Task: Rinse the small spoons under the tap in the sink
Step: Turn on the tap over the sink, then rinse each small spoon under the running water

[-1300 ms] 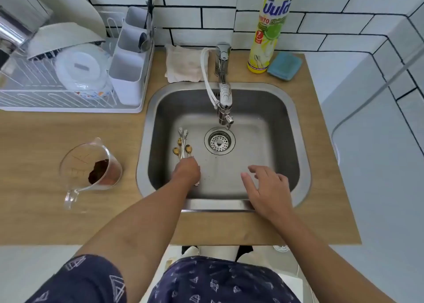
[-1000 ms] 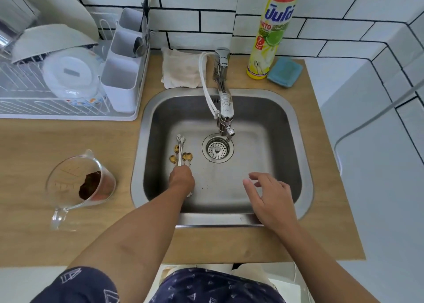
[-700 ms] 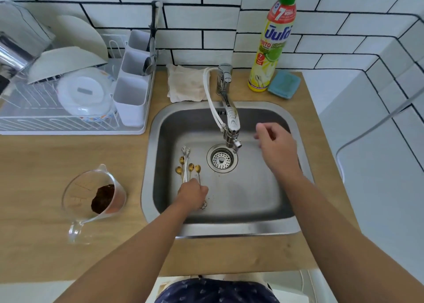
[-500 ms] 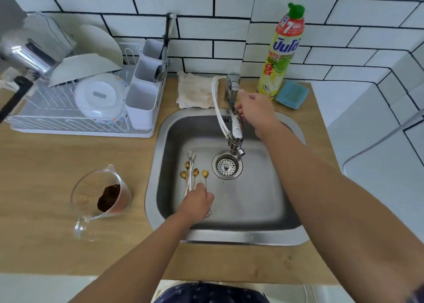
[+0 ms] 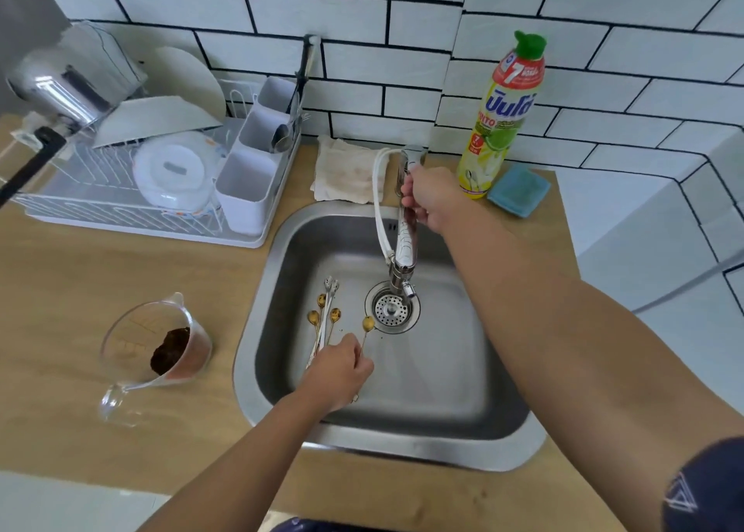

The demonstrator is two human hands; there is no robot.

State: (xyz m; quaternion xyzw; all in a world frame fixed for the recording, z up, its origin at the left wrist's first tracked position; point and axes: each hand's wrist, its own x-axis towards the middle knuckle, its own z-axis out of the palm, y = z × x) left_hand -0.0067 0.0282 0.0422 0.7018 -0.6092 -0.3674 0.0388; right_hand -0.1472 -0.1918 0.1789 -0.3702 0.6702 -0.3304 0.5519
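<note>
Several small gold and silver spoons (image 5: 324, 319) lie fanned on the floor of the steel sink (image 5: 475, 455), left of the drain (image 5: 391, 310). My left hand (image 5: 336, 374) is closed on their handles near the sink's front; one gold spoon (image 5: 367, 326) points toward the drain. My right hand (image 5: 428, 199) grips the chrome tap (image 5: 404, 245) near its base at the back of the sink. No water is visible at the spout.
A glass measuring jug (image 5: 157, 354) with brown residue stands on the wooden counter left of the sink. A white dish rack (image 5: 161, 193) with plates and a cutlery holder sits at back left. A cloth (image 5: 348, 169), a dish soap bottle (image 5: 501, 116) and a blue sponge (image 5: 518, 190) line the back.
My right hand has moved from the sink's front edge up to the tap and taken hold of it. My left hand stays on the spoon handles; one spoon has swung toward the drain.
</note>
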